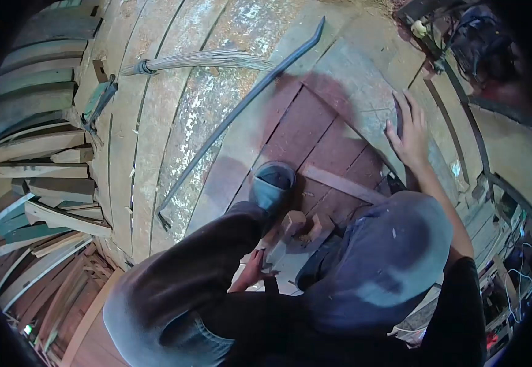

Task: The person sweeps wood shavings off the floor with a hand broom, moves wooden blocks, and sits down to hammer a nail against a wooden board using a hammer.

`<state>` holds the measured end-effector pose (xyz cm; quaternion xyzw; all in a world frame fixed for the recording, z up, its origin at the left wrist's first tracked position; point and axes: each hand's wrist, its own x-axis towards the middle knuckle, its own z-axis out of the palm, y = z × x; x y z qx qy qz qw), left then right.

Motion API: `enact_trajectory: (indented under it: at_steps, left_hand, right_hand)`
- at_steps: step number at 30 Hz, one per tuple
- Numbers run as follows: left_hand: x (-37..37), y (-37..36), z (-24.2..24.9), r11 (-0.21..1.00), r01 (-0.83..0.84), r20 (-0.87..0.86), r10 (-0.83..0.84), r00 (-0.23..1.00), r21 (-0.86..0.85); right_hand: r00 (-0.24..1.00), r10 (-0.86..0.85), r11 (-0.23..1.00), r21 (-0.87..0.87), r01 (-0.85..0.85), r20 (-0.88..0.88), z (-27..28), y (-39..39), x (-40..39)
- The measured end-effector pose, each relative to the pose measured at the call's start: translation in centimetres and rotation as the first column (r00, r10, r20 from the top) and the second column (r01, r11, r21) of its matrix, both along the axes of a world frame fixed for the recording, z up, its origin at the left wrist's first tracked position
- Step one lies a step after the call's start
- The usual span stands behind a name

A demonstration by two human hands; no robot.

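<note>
My right hand (pixel 410 131) lies with its fingers spread on the wooden planking at the right, beside the edge of a reddish-brown board (pixel 315 131). Between my legs, my left hand (pixel 252 272) is low and partly in shadow, close to a pale wooden piece (pixel 287 260). A short dark piece (pixel 271 285) shows right by its fingers; I cannot tell whether the hand holds it. Just ahead are two small wooden blocks (pixel 321 227), with a narrow wooden strip (pixel 342 183) beyond them. My shod foot (pixel 273 183) rests on the reddish board.
A long metal pry bar (pixel 241 107) lies diagonally across the planks. Behind it is a bundled stick broom (pixel 198 60). Curved timbers (pixel 36 98) line the left side, with a clamp-like tool (pixel 99 101) near them. Dark cluttered gear (pixel 480 46) sits at the upper right, cables (pixel 519 278) at the lower right.
</note>
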<state>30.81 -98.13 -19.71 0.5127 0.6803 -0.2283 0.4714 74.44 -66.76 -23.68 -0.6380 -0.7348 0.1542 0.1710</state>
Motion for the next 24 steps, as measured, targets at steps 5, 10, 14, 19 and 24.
enact_trajectory:
  at_steps: [5,10,14,19,24]
  left_hand:
    - [-0.6,2.0,1.3,0.997,-0.047,-0.044,0.050,0.998,0.056]
    - [-1.1,3.3,2.3,0.993,-0.074,-0.064,0.080,0.995,0.092]
    - [-1.6,3.8,2.2,0.990,-0.094,-0.071,0.102,0.992,0.109]
    - [-2.5,3.6,1.8,0.986,-0.112,-0.077,0.122,0.990,0.120]
    - [-3.6,3.5,1.4,0.983,-0.128,-0.086,0.140,0.986,0.131]
  right_hand:
    - [0.999,0.034,0.999,-0.028,-0.035,-0.021,-0.4,0.1,0.8]
    - [0.996,0.049,0.999,0.021,-0.051,0.081,-0.6,-0.3,0.8]
    - [0.994,0.044,0.997,0.057,-0.050,0.096,-1.1,-0.5,0.8]
    - [0.994,0.048,0.997,0.056,-0.053,0.093,-0.7,-0.4,0.7]
    - [0.996,0.025,0.999,0.045,-0.028,0.081,-0.6,-0.5,0.6]
